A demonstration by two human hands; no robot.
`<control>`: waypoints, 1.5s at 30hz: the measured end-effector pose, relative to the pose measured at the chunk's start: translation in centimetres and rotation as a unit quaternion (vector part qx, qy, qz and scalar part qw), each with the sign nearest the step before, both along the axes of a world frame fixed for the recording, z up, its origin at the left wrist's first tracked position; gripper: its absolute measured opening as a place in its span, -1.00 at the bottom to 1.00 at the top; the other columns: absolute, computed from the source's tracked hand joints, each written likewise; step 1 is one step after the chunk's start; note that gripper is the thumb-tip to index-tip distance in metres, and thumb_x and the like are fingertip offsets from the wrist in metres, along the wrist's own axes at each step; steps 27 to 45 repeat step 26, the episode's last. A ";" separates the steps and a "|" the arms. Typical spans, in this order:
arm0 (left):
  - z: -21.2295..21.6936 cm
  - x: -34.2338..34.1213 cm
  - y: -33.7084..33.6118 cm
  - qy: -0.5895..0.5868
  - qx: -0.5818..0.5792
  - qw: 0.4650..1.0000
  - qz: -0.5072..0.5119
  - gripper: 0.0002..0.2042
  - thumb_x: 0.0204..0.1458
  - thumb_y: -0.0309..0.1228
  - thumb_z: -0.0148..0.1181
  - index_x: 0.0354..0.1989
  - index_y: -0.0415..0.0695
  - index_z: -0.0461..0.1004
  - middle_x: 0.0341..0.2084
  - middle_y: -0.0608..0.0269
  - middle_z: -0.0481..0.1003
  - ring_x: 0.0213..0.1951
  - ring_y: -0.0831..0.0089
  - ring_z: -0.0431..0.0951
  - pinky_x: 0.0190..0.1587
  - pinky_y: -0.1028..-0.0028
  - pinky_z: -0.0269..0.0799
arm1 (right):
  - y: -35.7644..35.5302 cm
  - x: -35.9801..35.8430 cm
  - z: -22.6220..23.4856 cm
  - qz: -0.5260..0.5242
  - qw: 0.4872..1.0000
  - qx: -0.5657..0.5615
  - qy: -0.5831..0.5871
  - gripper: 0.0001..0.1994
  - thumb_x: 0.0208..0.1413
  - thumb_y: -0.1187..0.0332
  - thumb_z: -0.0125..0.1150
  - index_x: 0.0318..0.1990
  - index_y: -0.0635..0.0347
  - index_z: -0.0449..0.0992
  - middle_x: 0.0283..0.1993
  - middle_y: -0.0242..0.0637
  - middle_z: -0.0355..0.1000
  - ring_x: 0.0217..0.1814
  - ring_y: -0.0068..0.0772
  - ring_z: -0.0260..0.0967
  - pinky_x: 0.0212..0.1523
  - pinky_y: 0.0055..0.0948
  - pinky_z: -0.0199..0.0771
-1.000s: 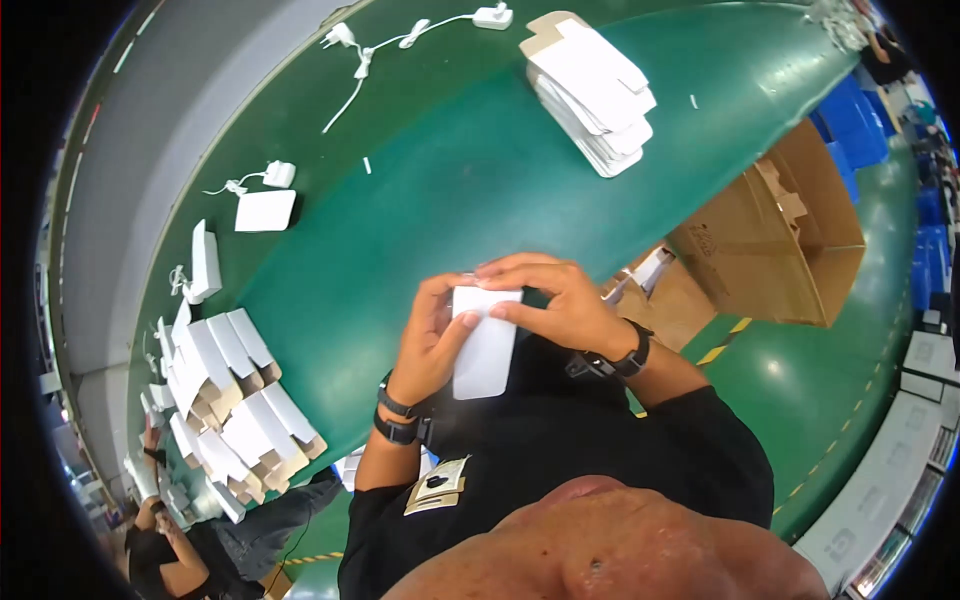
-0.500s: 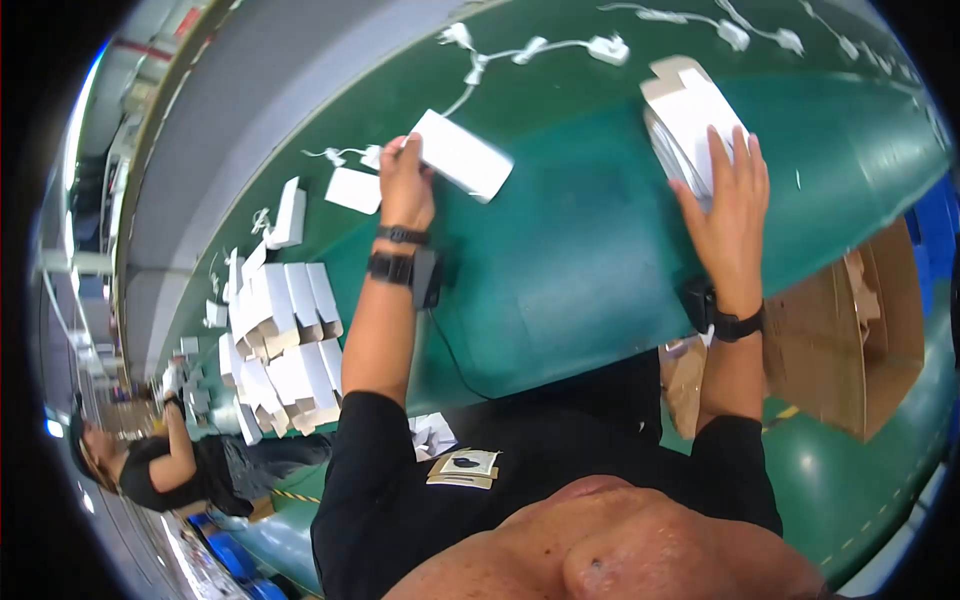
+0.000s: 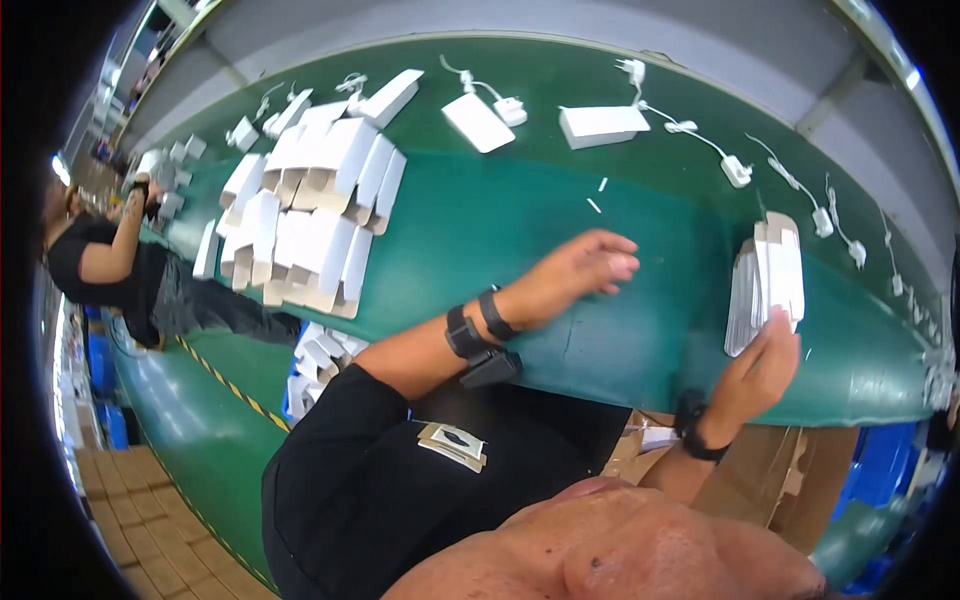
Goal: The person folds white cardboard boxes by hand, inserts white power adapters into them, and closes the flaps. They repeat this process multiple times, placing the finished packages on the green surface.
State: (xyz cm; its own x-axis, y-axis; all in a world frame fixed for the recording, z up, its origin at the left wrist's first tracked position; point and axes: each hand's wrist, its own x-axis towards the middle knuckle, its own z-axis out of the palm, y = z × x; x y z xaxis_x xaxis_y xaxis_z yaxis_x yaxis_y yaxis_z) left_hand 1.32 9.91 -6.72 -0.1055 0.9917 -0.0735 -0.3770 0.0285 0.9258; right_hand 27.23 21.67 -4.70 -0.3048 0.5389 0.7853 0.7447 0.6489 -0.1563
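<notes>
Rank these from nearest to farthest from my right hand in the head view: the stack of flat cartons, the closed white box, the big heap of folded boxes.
1. stack of flat cartons, touching the right hand.
2. closed white box, far side, middle.
3. heap of folded boxes, far left.

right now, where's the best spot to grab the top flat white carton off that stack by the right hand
Probably by its near edge, coming from the person's side: the stack of flat white cartons lies fanned, edges overhanging the belt's front, and the right hand already touches there. The left hand hovers empty.
</notes>
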 end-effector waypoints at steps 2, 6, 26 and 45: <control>0.7 2.8 -1.5 -0.033 0.040 0.998 0.029 -0.46 0.23 -0.13 0.18 0.28 -0.12 0.24 0.16 0.11 0.38 0.18 0.38 0.38 0.20 0.31 0.34 | -4.6 -2.7 -0.3 0.104 0.994 -0.020 0.042 -0.78 0.27 0.50 0.09 0.00 0.34 0.57 -0.01 -0.01 0.55 0.05 -0.01 0.50 0.13 -0.18 0.44; 0.7 3.6 -3.0 -0.056 0.132 0.988 0.057 -0.29 0.17 -0.10 0.26 0.39 -0.14 0.10 0.23 0.09 0.28 0.23 0.38 0.31 0.25 0.31 0.28 | -12.1 -6.7 -0.8 0.281 0.939 -0.183 0.071 -0.76 0.25 0.42 0.16 -0.01 0.36 0.57 -0.02 0.03 0.55 0.05 0.07 0.51 0.09 -0.19 0.47; 0.1 3.3 -8.6 0.202 0.142 0.968 -0.049 -0.13 0.14 -0.25 0.28 0.49 -0.06 -0.20 0.43 -0.04 -0.04 0.37 0.15 0.13 0.38 0.24 0.05 | -9.7 -3.2 0.4 0.330 0.737 -0.498 0.316 -0.63 0.14 0.42 0.33 0.09 0.24 0.43 -0.44 -0.45 0.42 -0.37 -0.71 0.40 -0.32 -0.69 0.37; 0.1 3.3 -8.6 0.202 0.142 0.968 -0.049 -0.13 0.14 -0.25 0.28 0.49 -0.06 -0.20 0.43 -0.04 -0.04 0.37 0.15 0.13 0.38 0.24 0.05 | -9.7 -3.2 0.4 0.330 0.737 -0.498 0.316 -0.63 0.14 0.42 0.33 0.09 0.24 0.43 -0.44 -0.45 0.42 -0.37 -0.71 0.40 -0.32 -0.69 0.37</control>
